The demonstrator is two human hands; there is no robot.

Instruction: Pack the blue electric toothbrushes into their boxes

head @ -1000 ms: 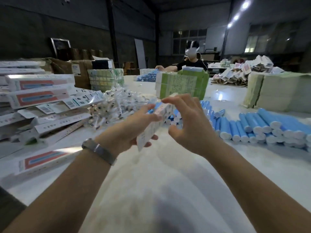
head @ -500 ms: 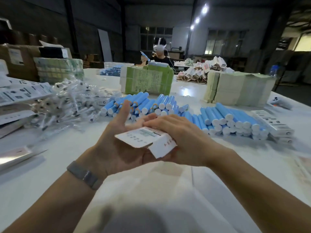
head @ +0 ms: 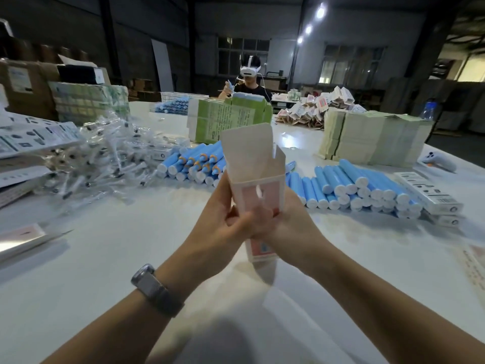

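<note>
A white and red toothbrush box (head: 256, 179) stands upright over the table, its top flap open and its inside empty. My left hand (head: 223, 219) grips its left side and my right hand (head: 291, 222) grips its right side, fingers meeting across the box's middle. Behind the box lie two heaps of blue electric toothbrush handles, one heap (head: 194, 164) to the left and a longer row (head: 354, 187) to the right.
A pile of clear-bagged brush heads (head: 105, 158) lies left. Flat box blanks (head: 26, 143) are stacked far left, another flat box (head: 23, 237) near the left edge. Packed white boxes (head: 427, 193) sit right. Green cartons (head: 228, 119) and paper stacks (head: 372, 137) stand behind. A person (head: 249, 82) sits across the table.
The box lay tilted and flat between my hands; now it stands upright and squared open with its top flap raised. My view has turned right and lowered.
</note>
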